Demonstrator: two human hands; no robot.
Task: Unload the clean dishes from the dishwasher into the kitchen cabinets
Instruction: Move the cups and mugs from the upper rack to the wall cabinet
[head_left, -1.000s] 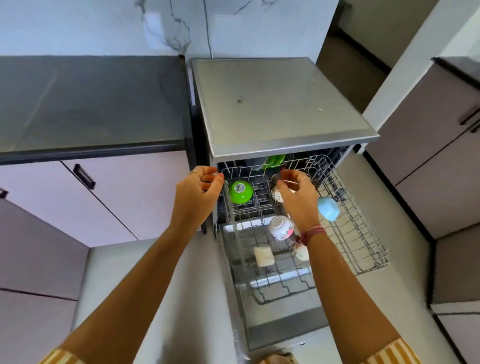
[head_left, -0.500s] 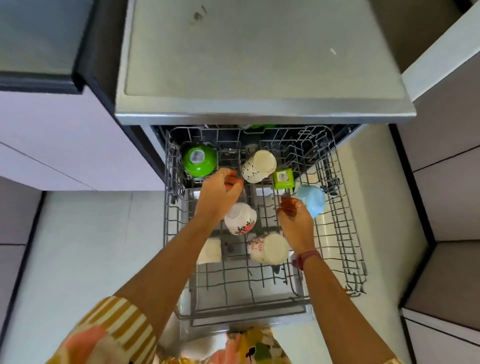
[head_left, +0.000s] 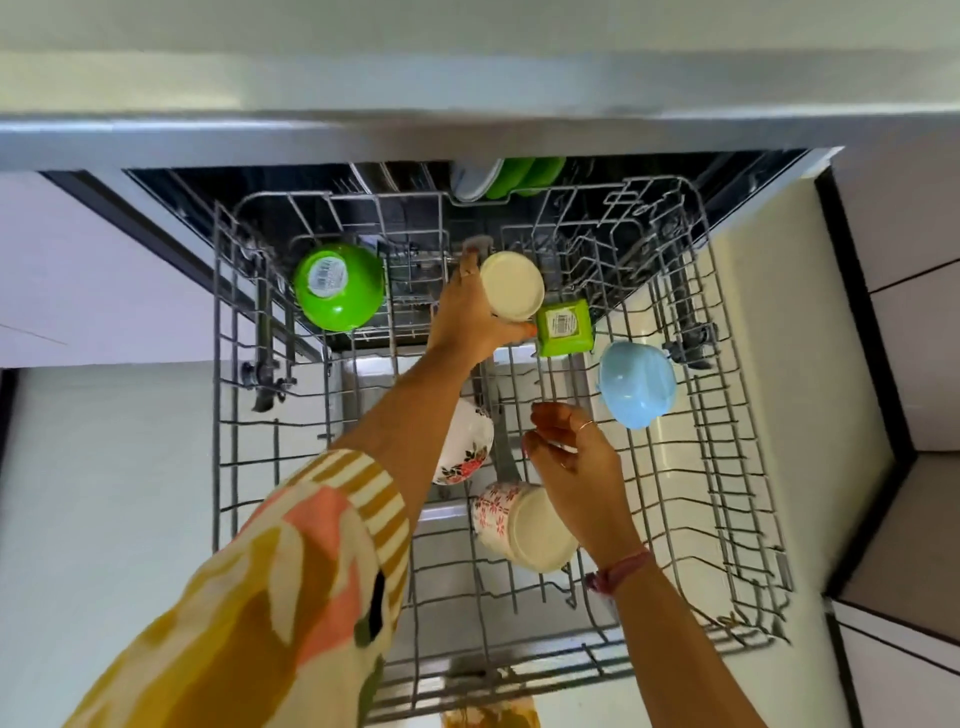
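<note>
Cream cup (head_left: 511, 285) gripped by L hand (head_left: 470, 317); R hand (head_left: 571, 457) loose.

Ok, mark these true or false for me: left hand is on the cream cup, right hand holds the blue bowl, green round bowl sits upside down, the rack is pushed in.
1. The left hand has its grip on the cream cup. True.
2. The right hand holds the blue bowl. False: it hovers open, apart from that bowl.
3. The green round bowl sits upside down. True.
4. The rack is pushed in. False: it is pulled out.
</note>
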